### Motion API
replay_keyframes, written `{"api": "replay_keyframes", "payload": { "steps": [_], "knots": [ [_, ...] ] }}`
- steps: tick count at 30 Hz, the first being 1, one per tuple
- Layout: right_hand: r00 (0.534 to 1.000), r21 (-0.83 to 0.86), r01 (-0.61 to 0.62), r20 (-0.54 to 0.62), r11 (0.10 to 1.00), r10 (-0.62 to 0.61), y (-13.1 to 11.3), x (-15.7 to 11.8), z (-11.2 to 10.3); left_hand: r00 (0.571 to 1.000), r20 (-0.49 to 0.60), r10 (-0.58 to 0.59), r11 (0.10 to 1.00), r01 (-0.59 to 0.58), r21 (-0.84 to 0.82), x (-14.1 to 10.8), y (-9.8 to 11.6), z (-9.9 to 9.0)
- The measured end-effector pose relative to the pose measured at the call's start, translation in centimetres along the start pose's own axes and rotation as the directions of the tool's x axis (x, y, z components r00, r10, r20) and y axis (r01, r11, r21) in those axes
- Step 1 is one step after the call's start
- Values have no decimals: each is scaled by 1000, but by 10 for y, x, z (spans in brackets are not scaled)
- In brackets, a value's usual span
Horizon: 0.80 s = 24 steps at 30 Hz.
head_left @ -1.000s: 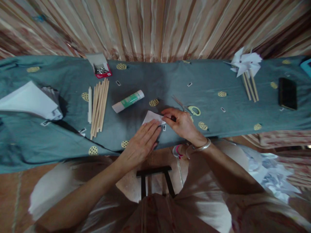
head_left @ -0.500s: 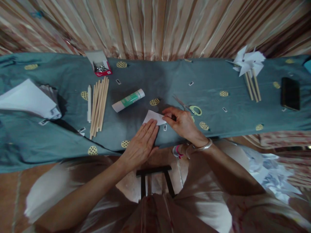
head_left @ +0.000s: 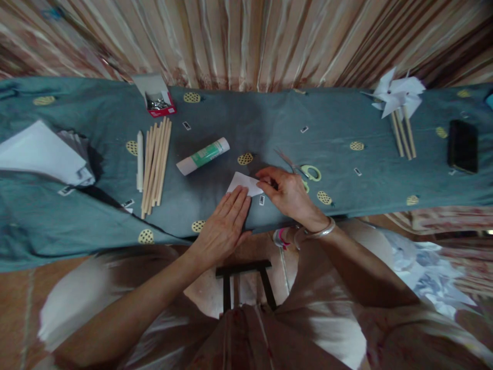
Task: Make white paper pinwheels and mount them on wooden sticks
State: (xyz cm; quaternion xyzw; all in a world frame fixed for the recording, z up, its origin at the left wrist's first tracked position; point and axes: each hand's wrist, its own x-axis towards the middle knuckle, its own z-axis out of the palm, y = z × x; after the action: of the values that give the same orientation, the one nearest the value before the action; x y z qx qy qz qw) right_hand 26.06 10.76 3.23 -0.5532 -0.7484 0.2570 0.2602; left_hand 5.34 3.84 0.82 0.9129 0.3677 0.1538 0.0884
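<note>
A small folded piece of white paper lies on the cloth in front of me. My left hand rests flat on its lower left part, fingers stretched out. At the right corner of the paper, my right hand pinches the edge between thumb and finger; its other fingers are curled. Partly behind that hand are scissors with pale green handles, blades pointing up and left. A glue stick with a green label lies just beyond the paper to the left.
Left of the glue are wooden sticks, a white pen-like stick and a red box of metal pins. White sheets are piled far left. Paper pinwheels and a dark phone lie right. Crumpled paper is below the table.
The view has shifted very slightly. Both hands stay at the paper in nearly the same pose, the left pressing flat and the right pinching the corner.
</note>
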Motion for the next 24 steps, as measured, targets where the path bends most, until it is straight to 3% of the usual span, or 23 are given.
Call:
{"api": "replay_keyframes", "payload": {
  "steps": [8, 16, 24],
  "knots": [
    [999, -41, 33, 9, 999, -33, 0, 1, 1, 1000, 0, -3, 1000, 3, -5, 0, -1, 1],
    [988, -99, 155, 25, 983, -153, 0, -6, 2, 1000, 7, -9, 1000, 9, -5, 1, -2, 2],
    [976, -137, 197, -61, 971, -207, 0, -14, 10, 1000, -11, -4, 1000, 4, -6, 1, -3, 4]
  ]
}}
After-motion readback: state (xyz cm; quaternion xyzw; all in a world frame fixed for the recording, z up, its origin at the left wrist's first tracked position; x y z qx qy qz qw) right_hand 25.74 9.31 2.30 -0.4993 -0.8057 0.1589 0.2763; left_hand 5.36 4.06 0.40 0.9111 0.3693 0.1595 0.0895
